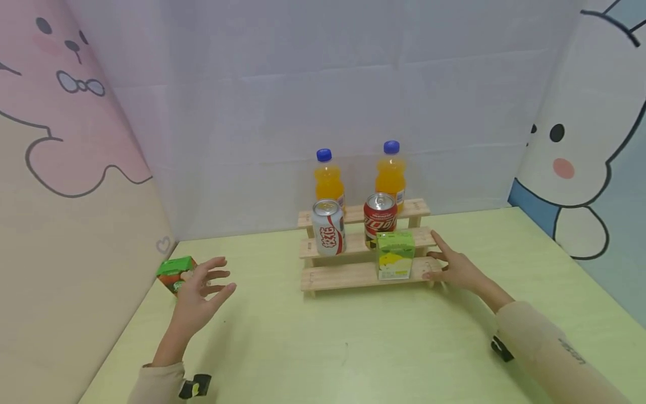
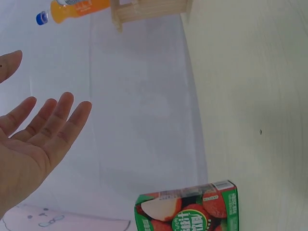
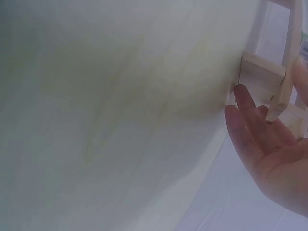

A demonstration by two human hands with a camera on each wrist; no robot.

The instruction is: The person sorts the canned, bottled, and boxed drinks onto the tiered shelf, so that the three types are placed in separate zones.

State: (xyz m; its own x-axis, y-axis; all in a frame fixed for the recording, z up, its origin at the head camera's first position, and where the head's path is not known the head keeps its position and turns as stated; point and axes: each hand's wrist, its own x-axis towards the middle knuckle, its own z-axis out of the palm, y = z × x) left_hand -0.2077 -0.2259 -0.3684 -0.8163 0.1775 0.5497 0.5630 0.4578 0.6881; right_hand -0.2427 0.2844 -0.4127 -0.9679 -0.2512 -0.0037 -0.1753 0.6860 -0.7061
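Observation:
My left hand (image 1: pixel 194 300) hovers at the left with its fingers spread and holds nothing. Just behind it stands a green and red juice box (image 2: pixel 187 211) with fruit pictures, partly covered by the hand in the head view. At the right end of a three-step wooden rack (image 1: pixel 343 275), my right hand (image 1: pixel 461 272) touches the side with loosely extended fingers (image 3: pixel 250 113); its thumb lies by the lowest step. On that step sits a green and yellow juice box (image 1: pixel 395 258). A white can (image 1: pixel 328 230) and a red can (image 1: pixel 378 216) stand on the middle step.
Two orange drink bottles (image 1: pixel 328 177) with blue caps stand on the rack's top step. A pale yellow-green table (image 1: pixel 323 342) lies under everything. White sheeting (image 1: pixel 242 129) hangs behind, and printed cartoon panels (image 1: pixel 65 168) flank both sides.

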